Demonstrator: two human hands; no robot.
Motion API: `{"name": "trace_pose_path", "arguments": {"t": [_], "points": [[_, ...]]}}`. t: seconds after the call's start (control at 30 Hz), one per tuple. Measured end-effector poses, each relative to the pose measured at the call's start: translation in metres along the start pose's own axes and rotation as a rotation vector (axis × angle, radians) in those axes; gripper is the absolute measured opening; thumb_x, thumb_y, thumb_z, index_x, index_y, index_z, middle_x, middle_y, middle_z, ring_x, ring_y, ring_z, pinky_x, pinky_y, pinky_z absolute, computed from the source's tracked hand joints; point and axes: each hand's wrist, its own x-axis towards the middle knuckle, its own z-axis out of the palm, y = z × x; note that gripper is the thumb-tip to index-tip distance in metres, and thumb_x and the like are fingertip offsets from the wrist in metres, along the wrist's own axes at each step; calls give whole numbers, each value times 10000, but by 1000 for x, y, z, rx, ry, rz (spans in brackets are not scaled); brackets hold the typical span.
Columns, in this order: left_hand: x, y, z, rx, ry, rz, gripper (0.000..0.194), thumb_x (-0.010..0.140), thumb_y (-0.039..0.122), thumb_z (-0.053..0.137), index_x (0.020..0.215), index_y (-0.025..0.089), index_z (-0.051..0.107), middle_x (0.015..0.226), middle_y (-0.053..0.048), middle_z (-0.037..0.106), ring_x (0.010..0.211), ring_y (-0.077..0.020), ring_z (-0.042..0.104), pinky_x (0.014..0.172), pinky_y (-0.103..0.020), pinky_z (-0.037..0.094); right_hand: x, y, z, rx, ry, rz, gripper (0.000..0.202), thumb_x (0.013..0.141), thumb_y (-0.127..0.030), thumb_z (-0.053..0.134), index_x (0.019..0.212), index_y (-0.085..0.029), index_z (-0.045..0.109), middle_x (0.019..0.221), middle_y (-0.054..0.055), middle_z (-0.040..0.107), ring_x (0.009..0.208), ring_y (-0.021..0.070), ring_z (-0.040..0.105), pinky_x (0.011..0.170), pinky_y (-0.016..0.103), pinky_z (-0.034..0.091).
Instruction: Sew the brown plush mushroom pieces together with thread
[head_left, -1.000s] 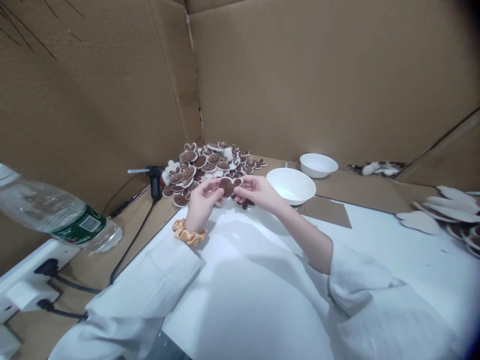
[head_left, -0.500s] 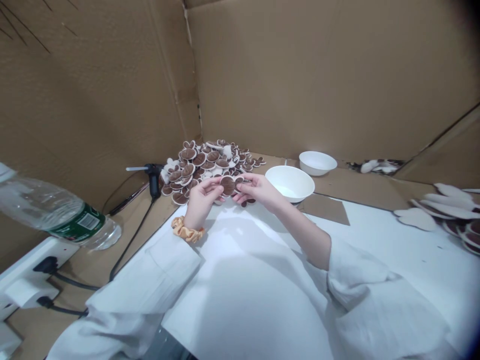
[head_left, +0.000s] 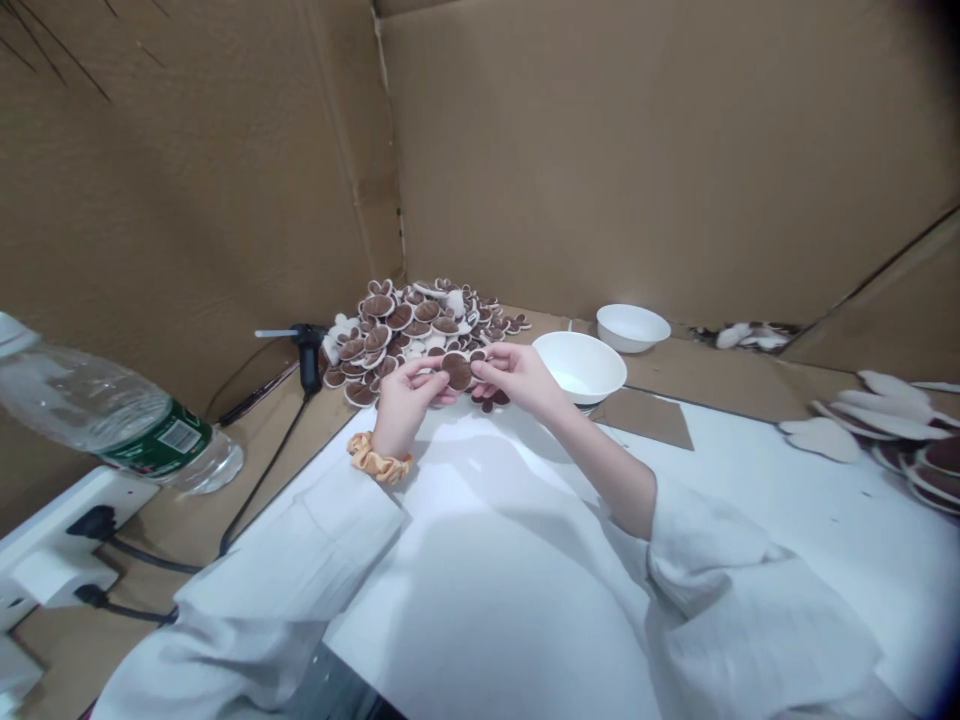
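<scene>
Between my two hands is a round brown fabric piece point(head_left: 457, 371) with small round ear-like parts and a pale edge. My left hand point(head_left: 409, 400) pinches its left side, a yellow scrunchie point(head_left: 377, 460) around the wrist. On the other side, my right hand point(head_left: 516, 376) grips the piece near one small round part, thumb on top. Just behind the hands rises a heap of similar brown-and-white pieces point(head_left: 401, 320). A few brown pieces point(head_left: 491, 402) lie on the white tabletop beneath my right hand.
Two white bowls point(head_left: 581, 365) point(head_left: 634, 328) stand right of the heap. A black glue gun point(head_left: 308, 360) with its cord is at left, near a water bottle point(head_left: 169, 435) and a power strip point(head_left: 124, 495). Pale fabric shapes point(head_left: 889, 410) are stacked far right. Cardboard walls point(head_left: 637, 150) enclose the back.
Both hands keep hold of the brown piece, with only a slight shift of fingers. The view has moved a little; the heap and bowls stay where they were.
</scene>
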Motion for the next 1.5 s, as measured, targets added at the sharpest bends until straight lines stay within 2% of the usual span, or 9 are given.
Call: {"name": "trace_pose_path", "arguments": {"t": [0.17, 0.33, 0.57, 0.7, 0.83, 0.93, 1.07, 1.27, 1.5], "points": [[-1, -1, 0, -49, -22, -20, 294, 657, 238, 680, 925, 135, 616, 635, -11, 678, 549, -126, 648, 593, -250, 552, 2, 1, -4, 136, -55, 23, 141, 737, -253, 622, 797, -133, 578, 584, 11, 644, 534, 109, 624, 503, 187, 496], [-1, -1, 1, -55, -30, -7, 279, 664, 246, 676, 917, 145, 619, 654, -9, 680, 559, -123, 647, 600, -254, 552, 1, -1, -2, 161, -72, 19, 80, 776, -206, 569, 808, -132, 571, 570, 1, 625, 539, 96, 620, 548, 191, 513], [1, -4, -2, -1, 104, 41, 357, 627, 269, 697, 940, 124, 607, 680, -23, 671, 570, -144, 647, 579, -278, 552, 4, -1, -3, 136, -4, 69, 145, 872, -260, 431, 917, -175, 539, 680, 16, 611, 567, 102, 623, 476, 182, 495], [0, -4, -1, 19, 97, 53, 335, 643, 267, 684, 937, 126, 608, 717, -28, 671, 578, -144, 648, 583, -281, 555, 3, 0, -3, 70, -24, 8, 169, 800, -237, 551, 950, -165, 526, 679, 13, 618, 594, 102, 612, 526, 186, 501], [-2, -3, 2, 14, 25, 12, 321, 636, 265, 690, 916, 130, 611, 701, -17, 670, 563, -134, 644, 608, -284, 557, -1, -2, -1, 47, -39, -38, 77, 742, -192, 591, 792, -151, 550, 607, -7, 611, 555, 95, 583, 513, 189, 481], [-3, -3, 3, 16, 10, -4, 333, 632, 278, 691, 915, 126, 604, 673, -15, 666, 554, -134, 641, 608, -289, 555, -3, -5, -1, 36, -23, 12, 76, 746, -215, 592, 748, -146, 562, 582, 2, 626, 523, 98, 581, 467, 178, 456], [-5, -4, 4, 35, 11, 6, 331, 630, 287, 696, 900, 122, 600, 720, -25, 664, 580, -134, 637, 601, -290, 554, -2, -3, -1, 58, -6, 53, 208, 757, -353, 600, 708, -152, 572, 604, 25, 645, 487, 105, 587, 369, 158, 401], [-8, -3, 7, 49, 12, 32, 287, 639, 277, 690, 860, 118, 600, 740, -16, 639, 592, -123, 624, 582, -269, 552, 1, 7, -1, 212, -44, 91, 318, 776, -425, 574, 648, -134, 559, 444, -12, 537, 361, 63, 471, 374, 168, 390], [-4, -6, 4, 18, 69, 38, 289, 638, 267, 686, 863, 128, 570, 735, -11, 627, 603, -132, 631, 584, -278, 556, 0, -5, -3, 326, -56, 129, 314, 877, -423, 409, 769, -146, 507, 588, 24, 565, 475, 89, 544, 412, 183, 431]]}}
